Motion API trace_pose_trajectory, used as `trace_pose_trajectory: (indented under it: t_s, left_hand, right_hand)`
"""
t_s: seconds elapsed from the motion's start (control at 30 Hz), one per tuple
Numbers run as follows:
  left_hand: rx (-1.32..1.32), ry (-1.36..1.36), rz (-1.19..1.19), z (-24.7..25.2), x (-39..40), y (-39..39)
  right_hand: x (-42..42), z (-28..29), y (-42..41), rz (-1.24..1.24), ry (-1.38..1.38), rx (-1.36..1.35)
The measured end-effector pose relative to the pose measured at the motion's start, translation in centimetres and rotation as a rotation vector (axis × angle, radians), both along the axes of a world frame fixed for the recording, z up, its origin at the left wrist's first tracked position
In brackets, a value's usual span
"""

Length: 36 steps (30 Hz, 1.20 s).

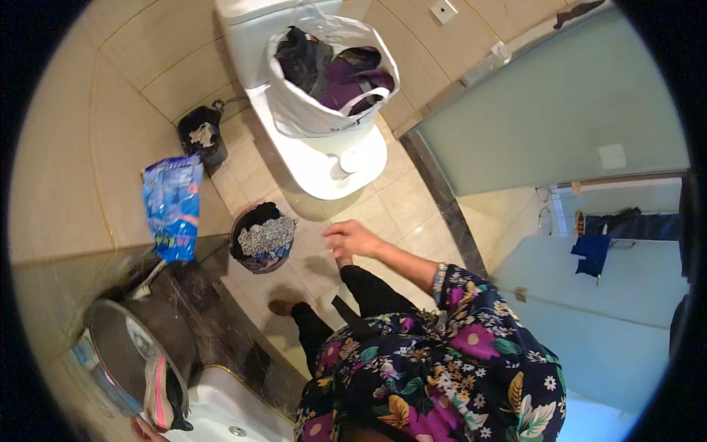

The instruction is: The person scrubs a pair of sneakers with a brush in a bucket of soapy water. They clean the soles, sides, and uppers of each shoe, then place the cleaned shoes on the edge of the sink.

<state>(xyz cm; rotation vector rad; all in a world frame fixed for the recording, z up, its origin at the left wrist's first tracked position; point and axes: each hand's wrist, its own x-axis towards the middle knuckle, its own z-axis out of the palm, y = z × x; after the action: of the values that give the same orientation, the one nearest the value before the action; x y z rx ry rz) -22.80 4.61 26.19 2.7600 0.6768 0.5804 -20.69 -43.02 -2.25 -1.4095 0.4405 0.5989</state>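
My right hand (351, 237) hangs in front of me over the tiled floor, its fingers curled and blurred; nothing shows in it. Left of it on the floor stands a round bin (264, 269) of clothes, with a black-and-white patterned garment (270, 237) on top. Only part of my left hand (144, 430) shows at the lower left edge, near a striped cloth (156, 392) with a pink band. That cloth hangs over the rim of a grey bucket (113, 345) beside the white washbasin (215, 395). Whether my left hand grips the cloth is hidden.
A white bag (309, 119) of dark and purple clothes sits on the toilet (337, 185). A blue plastic packet (172, 207) stands above the dark stone counter (188, 295). A black waste bin (218, 152) is by the wall. A frosted glass panel (552, 110) stands at right.
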Motion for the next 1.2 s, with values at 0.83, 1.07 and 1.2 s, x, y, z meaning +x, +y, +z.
trace_pose_trajectory:
  t_s: [0.83, 1.07, 1.2]
  left_hand:
    - [-0.201, 0.425, -1.554, -19.1, 29.6, -50.9]
    - [0.24, 0.646, -1.564, -26.7, 30.1, -57.9]
    - [0.231, 0.492, -1.557, -28.9, 31.2, -58.8]
  right_hand:
    - [-5.9, 2.9, -22.0, -0.46, 0.242, -0.218]
    - [-6.4, 2.0, -23.1, -0.534, 0.289, -0.113]
    - [-4.5, 0.4, -26.0, -0.524, 0.237, -0.073]
